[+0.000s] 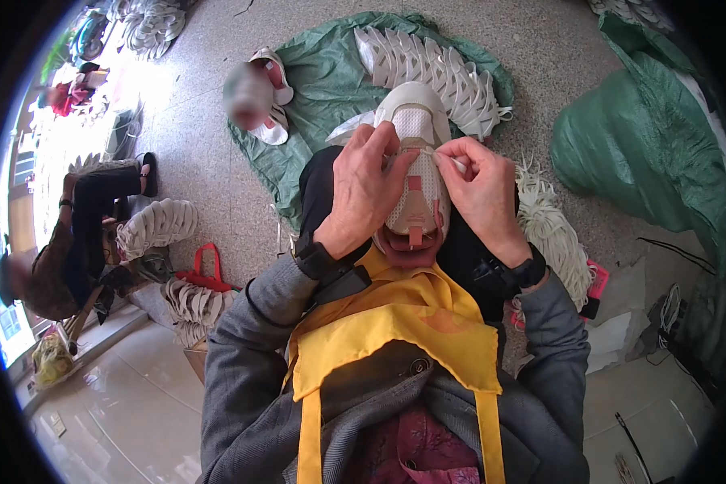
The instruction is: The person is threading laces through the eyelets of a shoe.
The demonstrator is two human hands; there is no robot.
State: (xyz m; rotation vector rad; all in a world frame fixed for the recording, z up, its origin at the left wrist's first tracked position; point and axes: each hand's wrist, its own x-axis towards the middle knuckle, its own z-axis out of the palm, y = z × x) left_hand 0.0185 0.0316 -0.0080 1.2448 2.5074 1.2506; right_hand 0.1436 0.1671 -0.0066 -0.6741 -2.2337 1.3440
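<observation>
A white shoe (pixel 412 121) with a mesh upper, beige panels and pinkish-red tabs rests between my knees, its toe pointing away and its reddish opening facing me. My left hand (pixel 359 192) is closed at the left side of its lacing area, fingers bent and thumb against the upper; the fingertips are partly hidden. On the opposite side my right hand (pixel 484 198) pinches a short bit of white lace (pixel 459 165) close to the upper. Both hands meet near the front of the tongue. A yellow apron (pixel 395 339) covers my lap.
Ahead, a green sheet (pixel 315 97) carries a row of white shoe uppers (pixel 436 73) and a pair of shoes (pixel 276 89). White laces (pixel 552 234) lie by my right knee, near a large green sack (pixel 629 145). At left sits another person (pixel 64 250) beside stacked uppers (pixel 160 227).
</observation>
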